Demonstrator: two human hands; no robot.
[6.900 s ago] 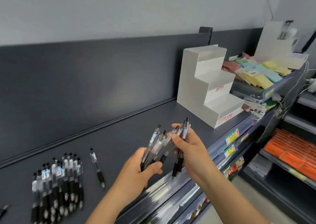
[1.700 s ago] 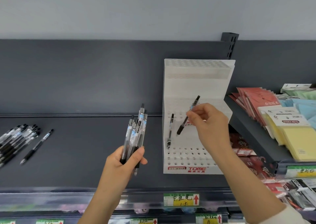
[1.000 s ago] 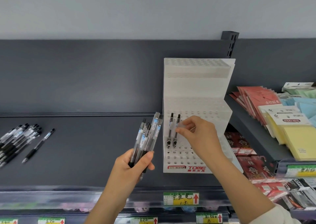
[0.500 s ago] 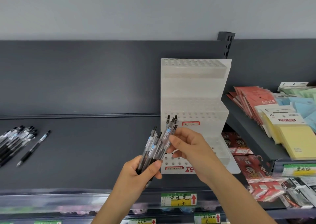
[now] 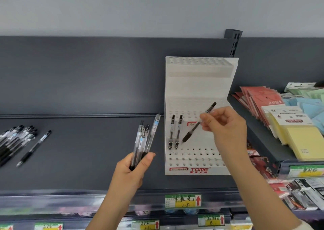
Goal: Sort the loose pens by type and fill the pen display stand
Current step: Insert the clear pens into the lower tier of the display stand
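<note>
Pinch grip: your right hand (image 5: 226, 124) holds a single pen (image 5: 196, 127) at mid-barrel, clamped between thumb and fingers. The pen's axis is tilted, with the clicker up-right and the tip down-left of the grip. The tip sits just right of the two seated pens (image 5: 175, 131), over the lowest tier of the display stand (image 5: 198, 82). Whether it touches a hole cannot be told; probably not yet. The next free hole appears to lie just under the tip, so your right hand is the nearer one. Your left hand (image 5: 131, 171) grips a bundle of pens (image 5: 145, 142) upright, left of the stand and apart from it. The stand rests on the dark shelf (image 5: 87, 150). Loose pens (image 5: 15, 142) lie far left, sticky notes (image 5: 301, 138) to the right.
</note>
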